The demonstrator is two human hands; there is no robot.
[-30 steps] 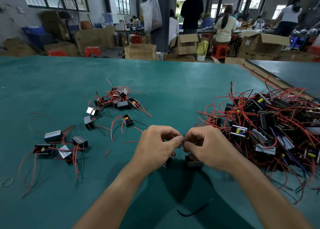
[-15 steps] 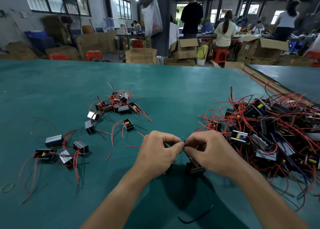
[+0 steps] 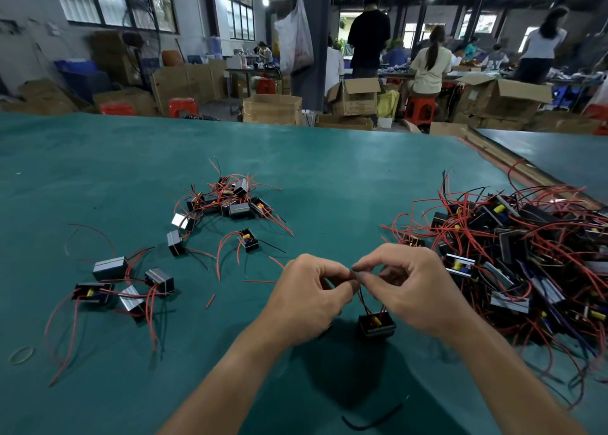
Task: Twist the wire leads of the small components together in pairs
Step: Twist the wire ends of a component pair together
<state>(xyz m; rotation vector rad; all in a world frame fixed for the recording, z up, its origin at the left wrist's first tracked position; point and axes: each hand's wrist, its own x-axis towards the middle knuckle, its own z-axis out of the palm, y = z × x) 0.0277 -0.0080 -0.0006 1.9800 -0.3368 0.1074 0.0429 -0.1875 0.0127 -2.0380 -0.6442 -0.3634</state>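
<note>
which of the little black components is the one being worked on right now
The black component hanging just below the hands, its leads pinched between the left hand and right hand. The others lie untouched on the green table.

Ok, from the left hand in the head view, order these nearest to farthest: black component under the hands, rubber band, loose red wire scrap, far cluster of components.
1. Black component, just right of the left hand.
2. Red wire scrap, to its left.
3. Far cluster, up-left.
4. Rubber band, far left edge.
</note>
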